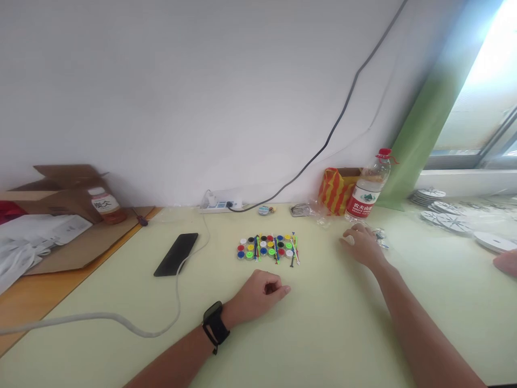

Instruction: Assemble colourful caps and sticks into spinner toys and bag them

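Observation:
A grid of small coloured round caps (264, 246) lies on the pale green table (323, 323), with several thin coloured sticks (294, 251) lying across and beside it. My left hand (258, 296), a black watch on its wrist, rests on the table just in front of the caps, fingers curled into a loose fist with nothing visible in it. My right hand (361, 245) lies palm down further right, its fingers over small white and silvery pieces (380, 237) near a water bottle (368, 186). What those fingers hold is hidden.
A black phone (176, 254) with a white cable lies at the left. A power strip (221, 202) sits by the wall. Cardboard, white bags and an orange drink bottle (105, 206) are far left. White discs (444, 215) are piled at right; another person's hand (507, 262) shows at the right edge.

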Demonstrator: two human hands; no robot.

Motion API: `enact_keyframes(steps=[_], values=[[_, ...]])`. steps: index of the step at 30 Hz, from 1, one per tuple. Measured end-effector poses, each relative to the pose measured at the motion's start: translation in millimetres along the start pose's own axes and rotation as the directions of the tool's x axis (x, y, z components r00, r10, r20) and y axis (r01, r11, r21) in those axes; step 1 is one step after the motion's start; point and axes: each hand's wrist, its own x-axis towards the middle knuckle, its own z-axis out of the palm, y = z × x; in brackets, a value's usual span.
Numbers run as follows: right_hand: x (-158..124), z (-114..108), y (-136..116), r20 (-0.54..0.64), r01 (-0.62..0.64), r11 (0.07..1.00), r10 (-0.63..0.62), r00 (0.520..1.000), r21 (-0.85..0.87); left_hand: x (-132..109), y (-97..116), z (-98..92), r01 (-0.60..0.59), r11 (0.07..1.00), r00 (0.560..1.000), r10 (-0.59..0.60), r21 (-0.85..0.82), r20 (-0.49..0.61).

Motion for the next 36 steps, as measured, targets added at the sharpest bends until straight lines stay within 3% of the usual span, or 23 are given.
enact_keyframes(steps=[5, 12, 25, 32, 36], values=[[-8, 7, -49, 0.087, 0.250, 0.934, -0.280, 0.956, 0.256, 0, 0, -0.4, -0.004, 1.000, 1.000, 0.004, 0.028, 0.007], [-34, -3, -118, 0.094, 0.411, 0.789, -0.502, 0.860, 0.456, 1, -1, -1.4, -0.017, 0.999, 0.999, 0.019, 0.037, -0.042], [-31, 24, -132, -0.054, 0.468, 0.813, -0.481, 0.875, 0.347, 3, -9, -1.2, -0.020, 1.000, 0.996, 0.021, 0.012, -0.092], [-36, 2, -140, -0.184, 0.526, 0.762, -0.495, 0.849, 0.378, 4, -9, -1.4, -0.020, 0.998, 0.987, 0.009, -0.065, -0.160], [-47, -11, -155, -0.148, 0.548, 0.715, -0.544, 0.826, 0.433, 3, -8, -0.7, -0.026, 0.991, 0.981, 0.000, -0.133, -0.193]])
